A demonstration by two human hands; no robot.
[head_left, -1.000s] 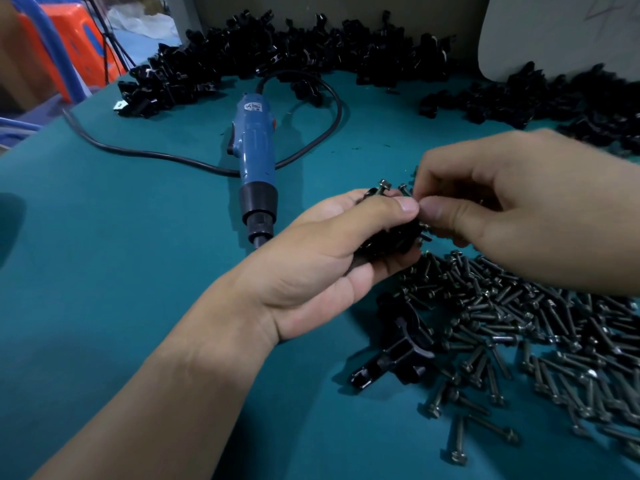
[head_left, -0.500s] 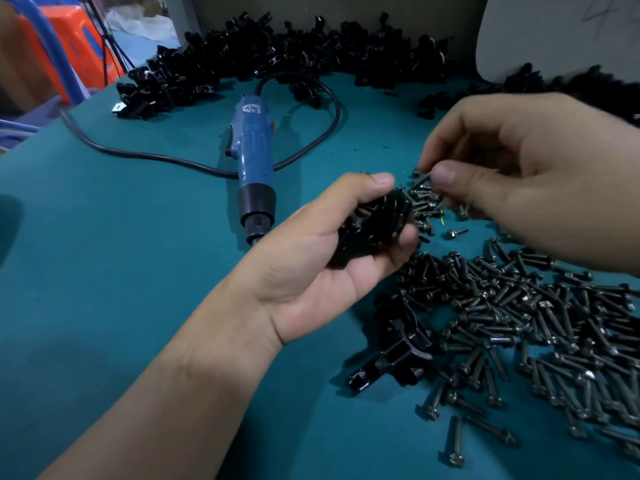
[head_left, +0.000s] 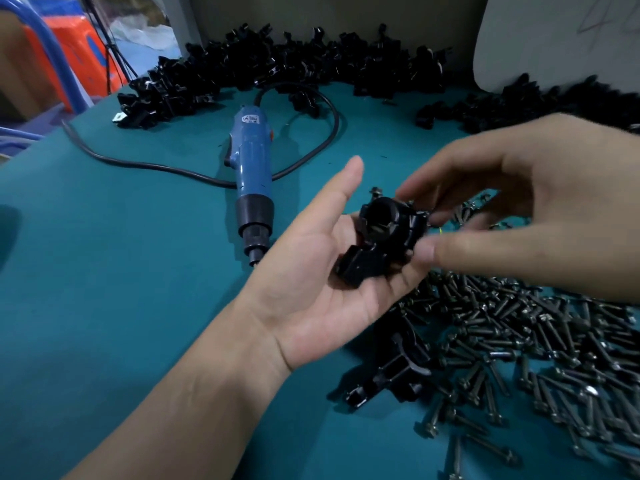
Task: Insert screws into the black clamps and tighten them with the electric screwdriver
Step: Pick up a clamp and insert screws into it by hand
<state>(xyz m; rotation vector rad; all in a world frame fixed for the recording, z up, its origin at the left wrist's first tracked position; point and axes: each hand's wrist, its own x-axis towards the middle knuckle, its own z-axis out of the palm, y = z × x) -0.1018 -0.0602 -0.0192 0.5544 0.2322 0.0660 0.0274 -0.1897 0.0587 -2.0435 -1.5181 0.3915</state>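
Teal bench [head_left: 121, 271] carries everything: the black clamp [head_left: 384, 237] lies on the upturned, released left grip [head_left: 311, 282], thumb straight, while the right grip [head_left: 536, 209] pinches its right side between thumb and forefinger. Loose screws [head_left: 519, 334] spread below both, with a second clamp [head_left: 391, 375] at their edge. The electric screwdriver [head_left: 252, 174] lies apart to the left, in front of a heap of clamps [head_left: 277, 71].

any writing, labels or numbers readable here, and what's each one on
White label near the cord end of the blue screwdriver: dark marks, too blurred to read.
Pale board at the back right: faint pen strokes, cut off by the frame edge, not readable.
No other text shows clearly enough to read.
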